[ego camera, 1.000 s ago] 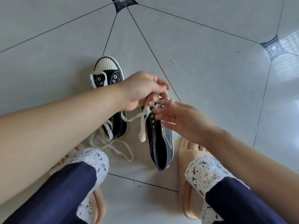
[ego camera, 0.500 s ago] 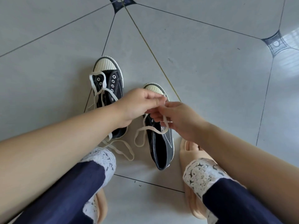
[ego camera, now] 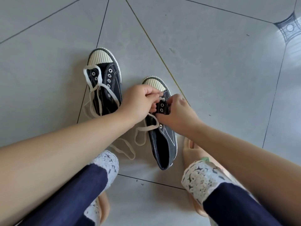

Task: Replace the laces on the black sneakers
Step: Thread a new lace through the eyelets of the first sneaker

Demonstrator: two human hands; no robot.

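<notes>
my left grip [ego camera: 141, 101]: fingers curled, pinching lace [ego camera: 146, 128]
my right grip [ego camera: 175, 111]: curled at sneaker [ego camera: 164, 144] eyelets, hold unclear
tip: I steady flap, thread flat toward 3 o'clock

Glossy pale grey floor tiles [ego camera: 211, 66] fill the view, divided by thin dark grout lines [ego camera: 103, 23]. A dark patterned diamond inset [ego camera: 289, 27] marks one tile corner; bright glare [ego camera: 293, 51] lies just below it.

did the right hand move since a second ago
Yes. The right hand has gone forward and leftward onto the eyelets of the right sneaker, which lies where it did; its once-spread fingers now curl on the upper.
</notes>
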